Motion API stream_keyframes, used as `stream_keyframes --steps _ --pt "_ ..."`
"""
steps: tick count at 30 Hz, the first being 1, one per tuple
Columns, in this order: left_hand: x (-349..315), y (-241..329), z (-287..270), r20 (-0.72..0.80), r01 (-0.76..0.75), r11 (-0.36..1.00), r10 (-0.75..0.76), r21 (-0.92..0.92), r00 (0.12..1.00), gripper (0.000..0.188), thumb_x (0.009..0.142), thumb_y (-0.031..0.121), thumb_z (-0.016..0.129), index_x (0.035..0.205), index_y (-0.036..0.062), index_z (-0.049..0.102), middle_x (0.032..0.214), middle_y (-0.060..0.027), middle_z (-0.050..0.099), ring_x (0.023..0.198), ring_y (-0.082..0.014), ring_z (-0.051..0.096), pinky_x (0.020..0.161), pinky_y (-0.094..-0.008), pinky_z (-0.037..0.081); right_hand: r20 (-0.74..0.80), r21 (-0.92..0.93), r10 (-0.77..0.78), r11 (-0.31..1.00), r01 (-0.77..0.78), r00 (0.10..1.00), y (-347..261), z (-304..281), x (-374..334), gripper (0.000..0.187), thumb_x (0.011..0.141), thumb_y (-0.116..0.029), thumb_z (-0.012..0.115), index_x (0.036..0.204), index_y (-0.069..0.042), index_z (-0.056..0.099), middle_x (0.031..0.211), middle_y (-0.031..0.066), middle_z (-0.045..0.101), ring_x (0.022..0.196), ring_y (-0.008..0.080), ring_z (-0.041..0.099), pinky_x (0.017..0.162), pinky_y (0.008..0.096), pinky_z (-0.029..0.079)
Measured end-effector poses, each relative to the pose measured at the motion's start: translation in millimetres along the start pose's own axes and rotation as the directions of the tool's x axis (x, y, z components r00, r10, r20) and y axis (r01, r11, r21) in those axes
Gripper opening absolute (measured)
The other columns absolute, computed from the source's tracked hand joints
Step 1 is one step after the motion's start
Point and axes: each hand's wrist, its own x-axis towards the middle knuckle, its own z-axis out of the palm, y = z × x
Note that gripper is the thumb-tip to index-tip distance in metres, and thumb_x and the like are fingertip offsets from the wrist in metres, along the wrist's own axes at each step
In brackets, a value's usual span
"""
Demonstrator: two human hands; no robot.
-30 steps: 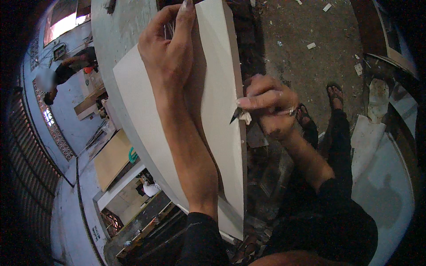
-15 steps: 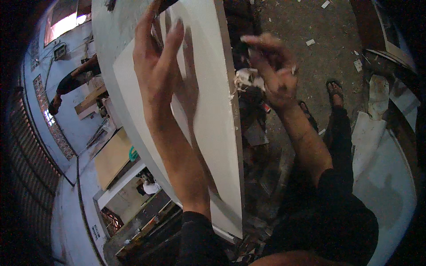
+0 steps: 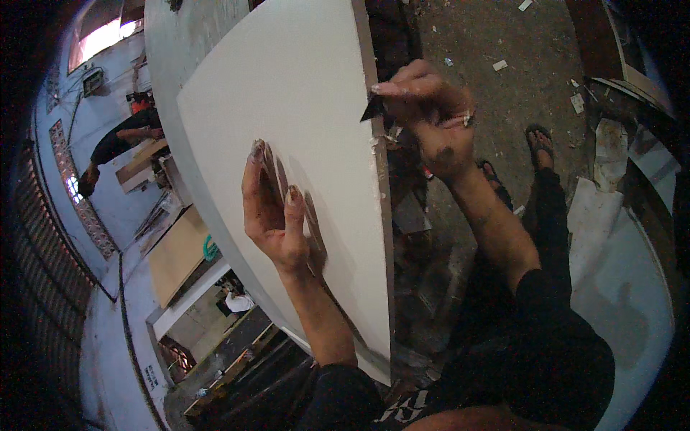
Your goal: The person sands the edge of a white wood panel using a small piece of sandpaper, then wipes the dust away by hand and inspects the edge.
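A long white panel (image 3: pixel 309 93) lies before me, its right edge (image 3: pixel 379 179) rough with pale shavings or peeled bits. My left hand (image 3: pixel 277 223) is over the panel, thumb and fingers apart, with nothing in it. At the right edge, my right hand (image 3: pixel 438 118) is closed on a dark, thin, pointed blade (image 3: pixel 371 109). The blade's tip reaches over the panel's edge. The rest of the blade is hidden by my fingers. A small pale scrap clings to the right hand.
A greyish work surface (image 3: pixel 169 79) supports the panel. At left, a person (image 3: pixel 122 140) in dark clothes bends near stacked boards (image 3: pixel 144 165). A tan board (image 3: pixel 180 255) and a green coil (image 3: pixel 210 248) lie nearer. Scraps (image 3: pixel 499 65) litter the floor; white sheets (image 3: pixel 611 287) lean at right.
My left hand has drawn back toward me from the panel's far part. My right hand has moved slightly up and left, bringing the blade to the edge; the clump of shavings beside it has mostly gone from sight.
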Motion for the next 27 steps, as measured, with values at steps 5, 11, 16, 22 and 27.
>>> stream_keyframes --steps 5,11,16,22,27 --pt "1.1 2.5 4.5 0.012 -0.015 1.0 0.015 0.006 1.0 0.064 0.081 0.004 0.061 0.138 -0.0104 0.036 0.142 -0.0243 0.04 0.136 -0.0321 0.035 0.114 -0.0422 0.023 0.018 -0.117 0.061 0.991 -0.058 0.998 -20.8 6.9 -13.1 0.036 0.072 0.022 0.055 0.097 0.001 0.069 0.089 0.0101 0.061 0.084 0.017 0.063 0.08 0.0281 0.054" --pt "2.7 6.3 11.8 0.014 -0.026 1.0 0.026 -0.001 1.0 0.065 0.08 0.006 0.062 0.138 -0.0089 0.038 0.142 -0.0235 0.041 0.136 -0.0311 0.036 0.114 -0.0411 0.023 -0.015 -0.139 0.086 0.986 -0.088 0.996 -31.0 11.8 -36.1 0.039 0.068 0.02 0.053 0.094 -0.002 0.072 0.084 0.008 0.061 0.072 0.0146 0.06 0.068 0.0252 0.052" --pt "6.5 13.1 15.5 0.007 -0.045 0.999 0.045 0.002 0.999 0.063 0.08 0.007 0.063 0.137 -0.0078 0.04 0.139 -0.0222 0.045 0.132 -0.0293 0.04 0.112 -0.0392 0.026 -0.019 -0.237 0.022 0.971 -0.026 1.0 -37.9 19.7 -58.3 0.039 0.067 0.017 0.054 0.093 -0.004 0.074 0.081 0.0077 0.06 0.07 0.0145 0.058 0.063 0.0238 0.047" --pt "8.6 20.1 21.5 0.005 -0.025 0.998 0.025 -0.059 1.0 0.058 0.081 0.008 0.064 0.134 -0.0076 0.044 0.133 -0.0199 0.051 0.125 -0.0267 0.047 0.108 -0.0371 0.032 0.01 -0.275 0.024 0.961 -0.02 1.0 -55.7 31.4 -94.5 0.038 0.067 0.016 0.056 0.092 -0.006 0.074 0.078 0.0075 0.06 0.067 0.0156 0.057 0.06 0.025 0.045" --pt "9.5 15.9 20.5 -0.013 -0.044 0.997 0.043 -0.062 0.999 0.053 0.083 0.01 0.063 0.131 -0.0078 0.047 0.13 -0.0188 0.053 0.123 -0.026 0.048 0.107 -0.0365 0.034 0.108 -0.234 0.08 0.971 -0.053 0.991 -66.9 31.4 -139.2 0.037 0.068 0.01 0.059 0.098 -0.005 0.073 0.082 0.0085 0.06 0.071 0.0183 0.057 0.062 0.0275 0.044"
